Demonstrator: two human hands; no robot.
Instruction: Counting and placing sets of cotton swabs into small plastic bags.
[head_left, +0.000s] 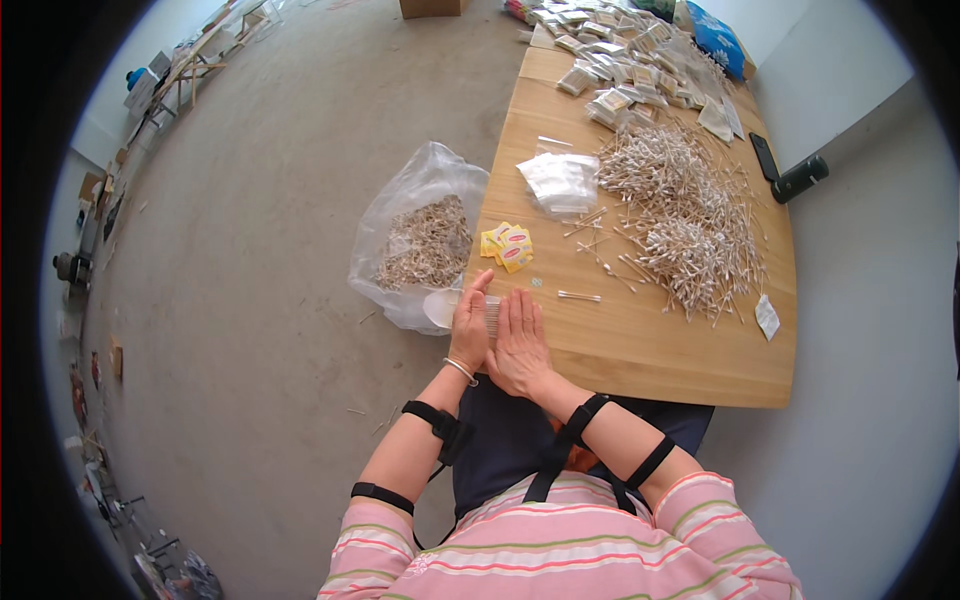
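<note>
My left hand (470, 325) stands on its edge at the table's near left corner, fingers stretched out. Flat beside it, my right hand (520, 340) has its fingers straight and close together. Between the two lies a row of cotton swabs (492, 313), mostly covered by the hands; whether they are inside a bag I cannot tell. A pale, translucent piece (438, 308) sticks out left of my left hand past the table edge. Just beyond the fingers are several yellow cards (508, 246) and a single cotton swab (580, 296).
A large heap of cotton swabs (690, 220) covers the table's right side. Clear bags (560, 183) lie behind the cards, and filled packets (625, 65) at the far end. A phone (763, 157) and dark bottle (800, 180) sit at right. A plastic sack (385, 240) stands left.
</note>
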